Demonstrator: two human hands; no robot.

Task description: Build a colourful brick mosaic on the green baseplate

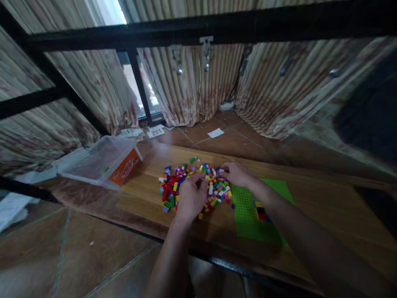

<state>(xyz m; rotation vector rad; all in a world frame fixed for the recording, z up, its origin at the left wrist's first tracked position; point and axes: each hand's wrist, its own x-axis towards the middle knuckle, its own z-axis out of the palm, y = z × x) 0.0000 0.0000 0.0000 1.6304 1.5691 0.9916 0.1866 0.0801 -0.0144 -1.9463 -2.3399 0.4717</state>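
Observation:
A heap of small, many-coloured toy bricks (211, 189) is spread over the wooden tabletop. Over the middle of the heap is my left hand (191, 196), its fingers curled and thumb drawn towards the index finger; what they hold, if anything, is too small to make out. My right hand (237, 174) reaches into the heap's right side, thumb and fingertips closed in among the bricks; I cannot tell which piece they grip. Beneath my right forearm lies a green studded baseplate (248, 223). A small block of joined bricks (260, 212), yellow, black and red, stands on it, partly hidden by the arm.
A clear plastic box (93, 161) with an orange label lies on its side at the table's left end. The wooden table (325, 207) runs to the right. Beyond its far edge, white paper (216, 133) lies on the tiled floor, before striped curtains (192, 91).

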